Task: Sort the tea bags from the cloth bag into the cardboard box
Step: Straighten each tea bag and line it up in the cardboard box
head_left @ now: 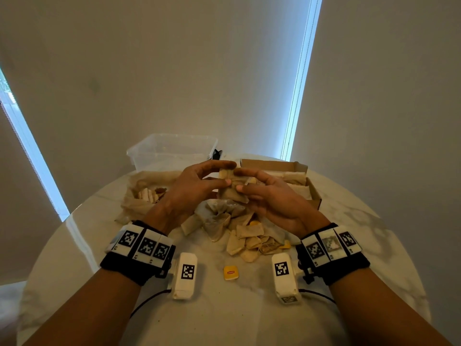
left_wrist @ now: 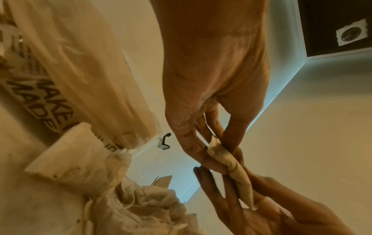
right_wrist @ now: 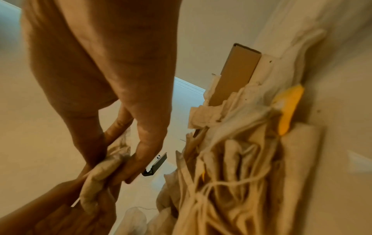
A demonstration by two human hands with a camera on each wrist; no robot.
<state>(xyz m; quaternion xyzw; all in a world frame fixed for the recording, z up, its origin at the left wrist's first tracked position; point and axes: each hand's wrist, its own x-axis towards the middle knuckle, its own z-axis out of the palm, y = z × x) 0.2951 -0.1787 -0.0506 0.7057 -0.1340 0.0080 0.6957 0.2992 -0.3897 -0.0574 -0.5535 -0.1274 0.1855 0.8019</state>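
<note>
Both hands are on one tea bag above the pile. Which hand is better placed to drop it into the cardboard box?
Probably the right hand: the cardboard box lies directly beyond it, and it already pinches the tea bag. The left hand sits nearer the cloth bag.

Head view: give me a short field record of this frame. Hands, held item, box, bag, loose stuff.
left hand: pinches held tea bags
right hand: pinches same tea bags
held tea bags: above the pile, between both hands
cardboard box: open, right rear, tea bags inside
cloth bag: left, open, some contents visible
loose pile: tea bags on table
yellow tag: alone, near edge
</note>
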